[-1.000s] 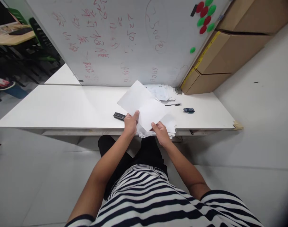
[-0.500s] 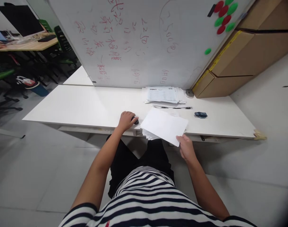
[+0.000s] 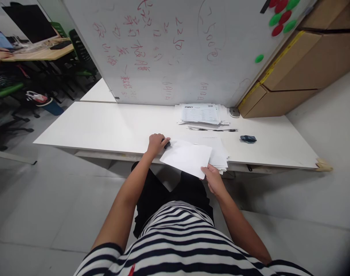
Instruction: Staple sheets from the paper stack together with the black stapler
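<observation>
My right hand (image 3: pixel 212 179) pinches the near corner of a blank white sheet (image 3: pixel 186 157) and holds it just above the front edge of the white table (image 3: pixel 106 126). Under and right of it lies a stack of white papers (image 3: pixel 219 155). My left hand (image 3: pixel 156 143) is closed over a small black object (image 3: pixel 167 144) on the table, left of the sheet.
A pile of printed forms (image 3: pixel 202 114) lies at the back by the whiteboard (image 3: pixel 169 46), with a pen (image 3: pixel 215 129) in front of it. A small dark object (image 3: pixel 248 138) sits to the right. Cardboard boxes (image 3: pixel 292 73) stand at the back right. Desks and chairs are far left.
My left hand let go of the sheet and closed over the black object. My right hand lowered the sheet toward the table edge and shifted it left.
</observation>
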### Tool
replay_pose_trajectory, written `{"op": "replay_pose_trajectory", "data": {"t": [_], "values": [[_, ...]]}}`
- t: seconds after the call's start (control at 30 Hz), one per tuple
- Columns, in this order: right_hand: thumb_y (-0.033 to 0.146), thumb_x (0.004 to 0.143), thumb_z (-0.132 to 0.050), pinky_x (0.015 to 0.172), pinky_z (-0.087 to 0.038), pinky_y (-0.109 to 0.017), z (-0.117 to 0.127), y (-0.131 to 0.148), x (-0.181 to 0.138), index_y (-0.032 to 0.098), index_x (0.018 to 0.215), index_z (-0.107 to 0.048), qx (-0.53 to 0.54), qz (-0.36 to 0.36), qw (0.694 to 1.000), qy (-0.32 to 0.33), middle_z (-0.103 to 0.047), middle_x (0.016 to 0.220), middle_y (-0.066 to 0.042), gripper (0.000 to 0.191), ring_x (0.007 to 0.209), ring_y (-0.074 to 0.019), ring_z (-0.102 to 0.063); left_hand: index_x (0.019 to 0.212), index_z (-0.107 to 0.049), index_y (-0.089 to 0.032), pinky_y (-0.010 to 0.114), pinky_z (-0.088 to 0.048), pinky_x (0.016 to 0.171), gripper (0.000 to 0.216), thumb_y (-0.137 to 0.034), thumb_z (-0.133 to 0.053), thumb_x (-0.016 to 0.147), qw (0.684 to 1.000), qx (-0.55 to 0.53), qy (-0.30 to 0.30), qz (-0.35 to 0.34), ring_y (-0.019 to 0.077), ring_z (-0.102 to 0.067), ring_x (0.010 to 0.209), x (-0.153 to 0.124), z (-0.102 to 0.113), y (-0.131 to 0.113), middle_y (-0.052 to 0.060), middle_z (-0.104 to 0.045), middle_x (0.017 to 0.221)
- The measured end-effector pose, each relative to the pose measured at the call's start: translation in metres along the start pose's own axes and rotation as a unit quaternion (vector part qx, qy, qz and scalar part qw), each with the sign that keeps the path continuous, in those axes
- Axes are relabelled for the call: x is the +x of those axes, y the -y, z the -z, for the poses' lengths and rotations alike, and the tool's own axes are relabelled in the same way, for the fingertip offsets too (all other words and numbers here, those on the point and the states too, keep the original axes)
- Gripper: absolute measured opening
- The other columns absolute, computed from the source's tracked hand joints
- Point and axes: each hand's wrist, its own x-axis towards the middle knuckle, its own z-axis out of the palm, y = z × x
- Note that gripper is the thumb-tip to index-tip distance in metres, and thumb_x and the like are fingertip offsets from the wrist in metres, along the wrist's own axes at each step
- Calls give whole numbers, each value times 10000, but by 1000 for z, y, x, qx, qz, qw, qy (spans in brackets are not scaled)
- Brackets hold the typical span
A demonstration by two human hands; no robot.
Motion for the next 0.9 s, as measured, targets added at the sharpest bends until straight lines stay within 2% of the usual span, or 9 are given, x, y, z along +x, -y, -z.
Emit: {"op": "replay_pose_trajectory", "data": {"t": [0.13, 0.23, 0.33, 0.43, 0.53, 0.67, 0.77, 0.83, 0.9], "values": [[342, 714, -630, 466, -391, -253, -10, -7, 2, 163, 907, -654, -19, -7, 999, 28, -646, 654, 10, 264, 517, -129, -498, 691, -601, -191, 363, -369, 808, 534, -576, -313, 924, 999, -22, 34, 21, 228, -587, 805, -1, 9, -5, 89, -660, 761], [365, 732, -622, 477, -399, -258, -14, -13, 3, 166, 867, -645, -53, -6, 998, 44, -620, 620, 23, 242, 512, -128, -494, 906, -620, -202, 395, -366, 941, 534, -614, -279, 920, 995, -68, 22, 65, 231, -594, 951, 6, 19, -8, 86, -679, 987], [384, 760, -605, 484, -394, -255, -13, -15, 2, 178, 880, -644, -88, 15, 995, 39, -631, 641, 24, 241, 515, -125, -495, 1145, -547, -244, 514, -198, 1109, 539, -606, -205, 939, 991, -73, -35, 103, 242, -513, 1174, 20, 23, -14, 75, -603, 1233], [391, 784, -596, 513, -411, -260, -13, -11, 2, 199, 994, -640, -93, 33, 995, 34, -675, 710, 11, 288, 550, -140, -538, 1220, -522, -239, 604, -82, 1127, 551, -591, -203, 941, 992, -22, -27, 119, 300, -369, 1332, 31, 13, -22, 110, -548, 1316], [396, 781, -611, 606, -469, -289, -14, -4, 2, 214, 1108, -616, -71, 37, 996, 38, -726, 852, -21, 374, 671, -184, -628, 1301, -495, -199, 635, 5, 1124, 559, -568, -310, 923, 996, 45, -8, 73, 354, -222, 1414, 32, -5, -31, 153, -506, 1363], [395, 776, -612, 754, -507, -337, -18, 1, 3, 221, 1152, -609, -59, 50, 996, 36, -730, 1010, -41, 415, 842, -227, -670, 1374, -443, -192, 595, 90, 1134, 560, -517, -340, 930, 997, 73, -22, -5, 331, -170, 1441, 28, -19, -33, 146, -464, 1412], [413, 769, -613, 767, -517, -353, -20, 0, 1, 225, 1179, -608, -69, 55, 996, 26, -737, 980, -39, 451, 857, -238, -671, 1363, -456, -199, 591, 0, 1143, 593, -570, -356, 911, 999, 19, -4, 30, 342, -238, 1414, 32, -17, -27, 144, -512, 1373], [426, 758, -620, 739, -525, -357, -21, -2, -2, 228, 1189, -610, -75, 53, 996, 17, -745, 905, -32, 474, 822, -242, -671, 1338, -474, -210, 552, -167, 1129, 616, -620, -349, 895, 995, -58, 12, 82, 334, -364, 1346, 38, -10, -20, 134, -562, 1322], [430, 756, -622, 712, -526, -354, -22, -4, -4, 232, 1192, -615, -77, 54, 995, 14, -744, 855, -27, 478, 785, -239, -671, 1303, -489, -222, 459, -332, 1060, 606, -635, -290, 907, 980, -158, 1, 124, 287, -484, 1247, 42, -2, -14, 111, -593, 1287]]}}
